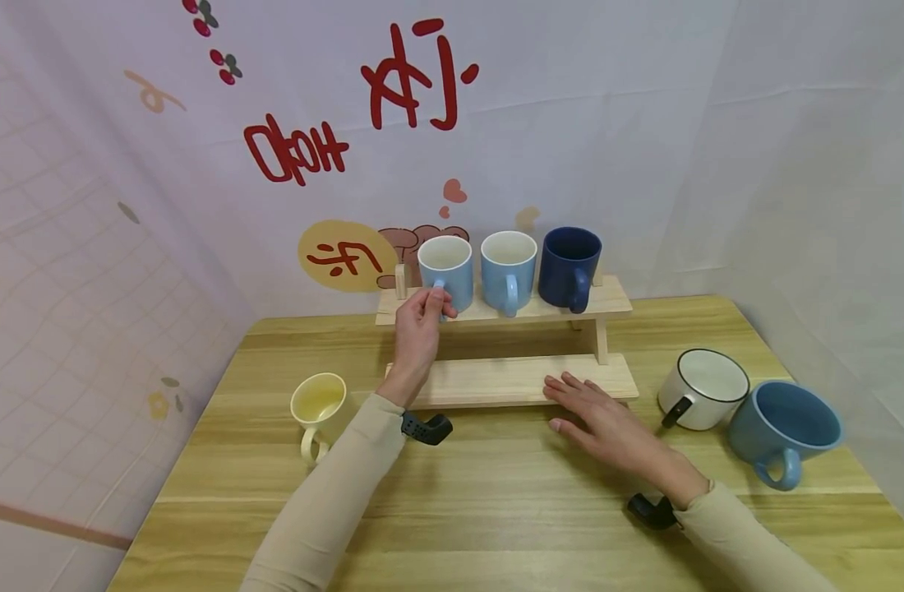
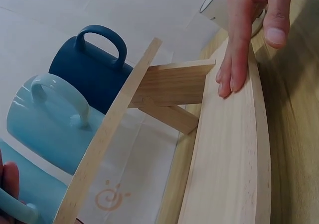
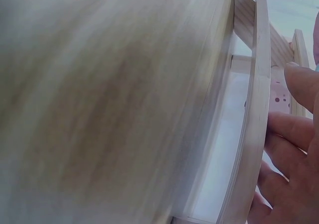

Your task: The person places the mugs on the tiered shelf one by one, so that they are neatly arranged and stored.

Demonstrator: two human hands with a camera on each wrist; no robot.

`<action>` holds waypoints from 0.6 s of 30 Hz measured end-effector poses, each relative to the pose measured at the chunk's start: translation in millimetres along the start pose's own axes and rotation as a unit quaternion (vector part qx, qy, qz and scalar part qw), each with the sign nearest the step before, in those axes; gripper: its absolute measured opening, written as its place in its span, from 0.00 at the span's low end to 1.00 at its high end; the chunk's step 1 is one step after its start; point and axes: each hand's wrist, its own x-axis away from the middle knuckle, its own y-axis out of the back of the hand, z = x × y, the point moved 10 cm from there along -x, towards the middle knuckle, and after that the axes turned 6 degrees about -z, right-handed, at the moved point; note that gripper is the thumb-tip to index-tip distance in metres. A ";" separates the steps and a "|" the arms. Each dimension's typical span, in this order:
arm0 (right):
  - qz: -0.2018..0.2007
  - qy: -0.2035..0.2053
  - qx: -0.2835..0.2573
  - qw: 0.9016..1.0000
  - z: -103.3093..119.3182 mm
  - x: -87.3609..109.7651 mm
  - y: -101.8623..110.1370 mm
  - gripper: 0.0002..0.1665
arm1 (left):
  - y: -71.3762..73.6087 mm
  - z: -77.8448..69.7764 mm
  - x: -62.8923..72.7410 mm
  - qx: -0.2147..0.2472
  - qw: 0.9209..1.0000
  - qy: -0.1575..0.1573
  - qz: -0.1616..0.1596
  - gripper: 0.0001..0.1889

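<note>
Head view: my left grip (image 1: 417, 330) pinches the handle of the left light blue mug (image 1: 458, 275), white inside, upright toward the left end of the upper shelf (image 1: 613, 298) of a two-tier wooden rack (image 1: 601, 339). Second light blue mug (image 1: 502, 271) just beside it, then the dark blue mug (image 1: 559, 271); same shelf, handles facing me. My right grip (image 1: 600, 419) is spread, fingers fairly straight, holding nothing, fingertips on the lower shelf (image 1: 481, 381) near its right end. Yellow mug (image 1: 334, 411) on the table (image 1: 496, 510), left of the rack. To the right: white mug (image 1: 692, 399) with black rim and handle, grey-blue mug (image 1: 773, 427) close beside it. Cloth backdrop (image 1: 644, 164) with red lettering behind.

Left wrist view: rack tilted in frame. I see a bit of my left fingers at the lower left edge, by the left mug's handle; second and dark blue mugs above. My right fingers touch the lower shelf, top right.

Right wrist view: blurred table fills the left. My right grip sits at the right edge, fingers loosely apart against the lower shelf, nothing held.
</note>
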 end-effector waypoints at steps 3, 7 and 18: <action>0.001 -0.001 -0.001 1.000 0.7 -0.3 -0.8 0.33 | 1.6 1.4 -1.4 -0.013 1.000 0.002 0.003 0.19; 0.001 -0.006 -0.002 1.000 0.0 -0.3 -0.7 0.33 | 2.3 -0.9 -2.9 -0.039 0.999 0.001 0.021 0.20; 0.007 -0.012 -0.003 1.000 0.3 -0.9 -1.6 0.33 | 11.2 -1.6 8.0 -0.061 0.996 0.021 0.054 0.16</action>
